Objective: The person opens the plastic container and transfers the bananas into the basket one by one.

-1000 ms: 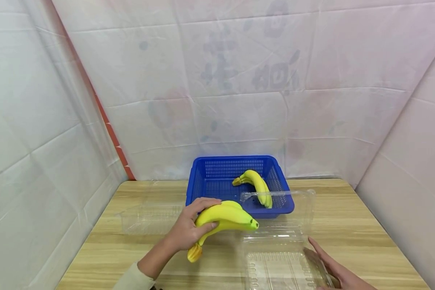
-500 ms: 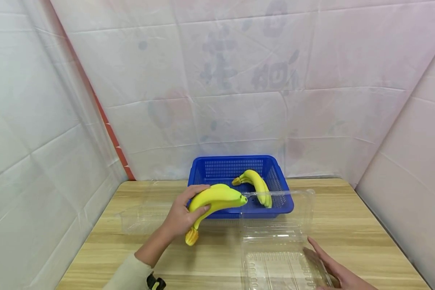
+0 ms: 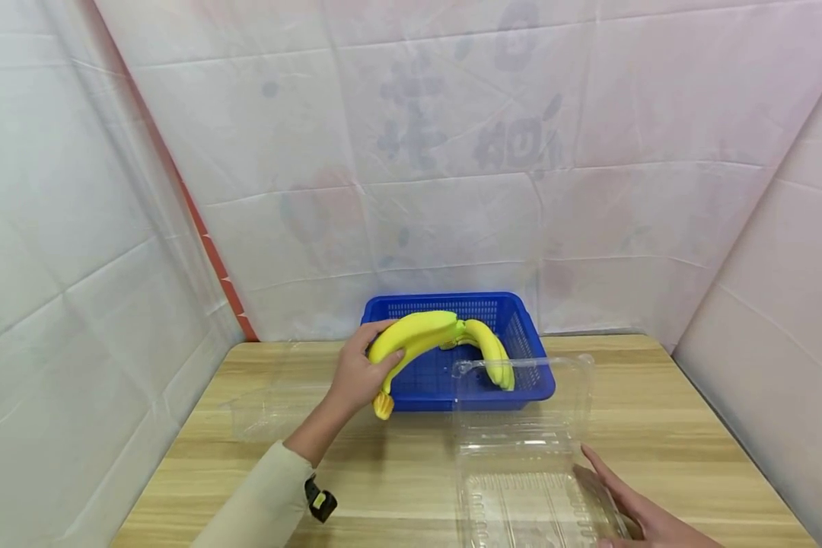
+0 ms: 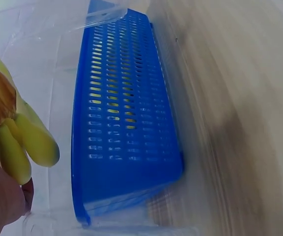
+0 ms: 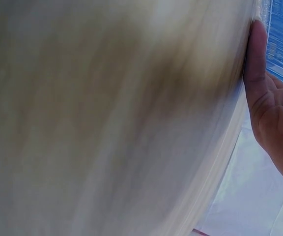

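Left arm reaches up from the bottom centre of the head view, pale sleeve to the wrist, a small black device strapped underneath. The left hand (image 3: 358,374) sits mid-frame, fingers curled over the top and thumb wrapped beneath in a firm grip. Low in the bottom right corner, the right hand (image 3: 633,508) lies flat, fingers straight and together, pointing toward the upper left, relaxed and gripping nothing.
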A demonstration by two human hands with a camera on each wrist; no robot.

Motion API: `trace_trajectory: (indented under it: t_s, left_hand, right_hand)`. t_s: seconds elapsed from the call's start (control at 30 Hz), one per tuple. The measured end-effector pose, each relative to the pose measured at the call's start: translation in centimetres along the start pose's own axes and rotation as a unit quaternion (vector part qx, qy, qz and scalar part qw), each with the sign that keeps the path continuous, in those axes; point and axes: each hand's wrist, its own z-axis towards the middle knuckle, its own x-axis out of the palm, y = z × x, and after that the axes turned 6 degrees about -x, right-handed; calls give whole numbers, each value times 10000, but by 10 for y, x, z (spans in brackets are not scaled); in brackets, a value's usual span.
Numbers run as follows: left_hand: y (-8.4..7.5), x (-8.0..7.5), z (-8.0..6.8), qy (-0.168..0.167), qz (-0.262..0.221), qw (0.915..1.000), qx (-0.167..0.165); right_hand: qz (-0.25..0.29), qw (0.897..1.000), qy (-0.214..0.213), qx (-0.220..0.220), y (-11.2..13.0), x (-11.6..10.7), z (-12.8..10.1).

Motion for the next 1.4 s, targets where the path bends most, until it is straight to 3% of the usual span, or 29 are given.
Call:
trace_trajectory:
  t_s: [0.13,0.37,0.5,0.7,0.83,1.13,1.4]
  left_hand:
    - [1,9,15,-31,218,9998,-6]
    - [7,23,39,307,484,9982,-199]
    - [12,30,50,475,776,9954,-294]
    - [15,39,62,741,1435,9848,-641]
    - [14,47,65,869,1775,9756,-955]
    - [20,65,62,1047,2098,9568,-1718]
    - [18,74,58,1378,2697,9371,-1733]
  right_hand:
    - [-281,9990,-121,-323,2,1,0]
    - [25,9999,68,105,6,-1,-1]
    - [90,9998,143,113,6,-2,-1]
    - [162,9990,225,347,5,-4,1]
    - [255,9981,251,506,3,-4,1]
    - [129,9993,189,311,-2,-3,1]
    - [-45,9998,149,100,-5,-4,2]
